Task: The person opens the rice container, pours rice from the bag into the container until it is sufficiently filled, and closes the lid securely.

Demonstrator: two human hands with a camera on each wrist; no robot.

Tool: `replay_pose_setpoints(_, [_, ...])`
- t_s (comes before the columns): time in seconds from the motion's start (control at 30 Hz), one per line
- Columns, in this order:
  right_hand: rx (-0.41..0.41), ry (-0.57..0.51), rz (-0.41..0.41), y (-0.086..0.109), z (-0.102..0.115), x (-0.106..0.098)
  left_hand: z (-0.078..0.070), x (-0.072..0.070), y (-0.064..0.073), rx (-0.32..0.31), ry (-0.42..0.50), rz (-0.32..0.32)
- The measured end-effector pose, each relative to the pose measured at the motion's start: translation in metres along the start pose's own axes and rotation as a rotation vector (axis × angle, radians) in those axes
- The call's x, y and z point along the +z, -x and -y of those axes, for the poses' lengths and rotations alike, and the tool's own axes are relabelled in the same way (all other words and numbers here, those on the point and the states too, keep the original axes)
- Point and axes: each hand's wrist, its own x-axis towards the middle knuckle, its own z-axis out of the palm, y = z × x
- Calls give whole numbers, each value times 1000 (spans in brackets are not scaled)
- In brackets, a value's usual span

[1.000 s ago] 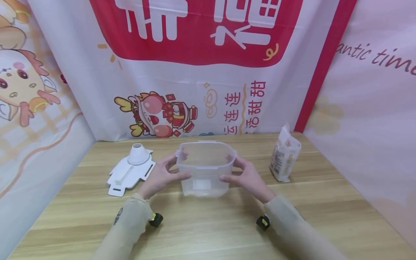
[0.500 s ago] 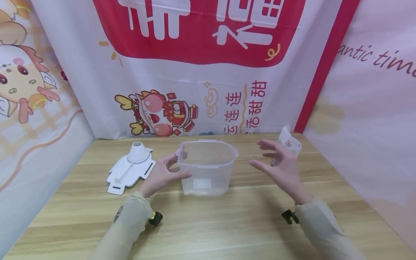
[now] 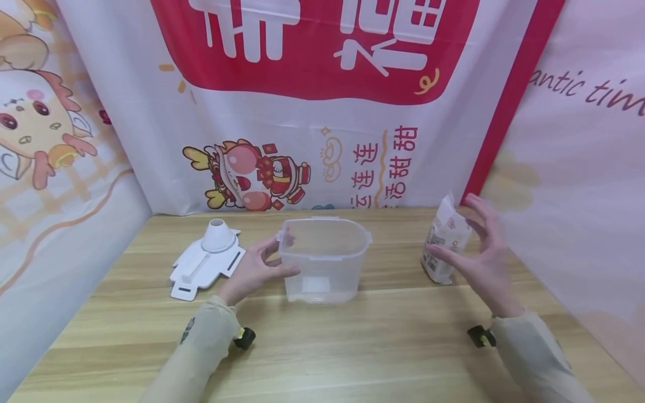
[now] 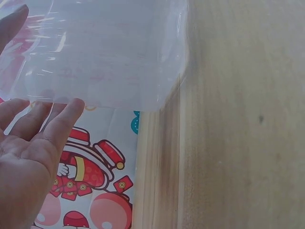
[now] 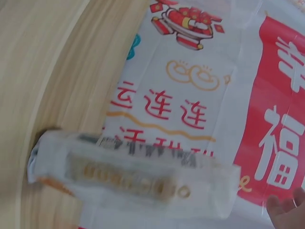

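Observation:
A clear plastic container [image 3: 332, 274], open at the top, stands upright mid-table. My left hand [image 3: 254, 274] holds its left end, thumb in front and fingers behind; the left wrist view shows fingertips [image 4: 74, 107] at the container wall [image 4: 109, 57]. To the right stands a white packet [image 3: 448, 235] with printed sides and a peaked top. My right hand [image 3: 486, 257] is spread around its right side, with the thumb overlapping its front in the head view. In the right wrist view the packet [image 5: 138, 191] lies across the picture, with the fingertips [image 5: 274, 205] beyond its top.
Left of the container lies a flat white plastic piece [image 3: 196, 274] with a raised cone [image 3: 218, 238] and slotted tabs. Printed cloth [image 3: 322, 151] hangs behind the wooden table [image 3: 342, 347], and more cloth borders both sides.
My right hand has let go of the container's right end and moved right to the packet, fingers spread. My left hand stays at the container.

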Motion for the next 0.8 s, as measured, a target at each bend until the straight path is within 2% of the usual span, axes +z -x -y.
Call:
replay_pose_setpoints(0.13, [70, 32, 31, -2, -13, -13, -3, 1, 0, -14, 8, 3])
replay_pose_setpoints(0.23, [117, 38, 60, -5, -31, -22, -15, 4, 3, -19, 10, 3])
replay_pose_setpoints(0.37, [203, 27, 125, -7, -68, -35, -28, 7, 8, -14, 18, 7])
replay_pose_setpoints(0.57, [320, -79, 263, -6, -115, -52, -27, 6, 9, 2, 21, 6])
replay_pose_setpoints(0.8, [414, -275, 334, 4, -145, -65, -27, 7, 9, -17, 12, 6])
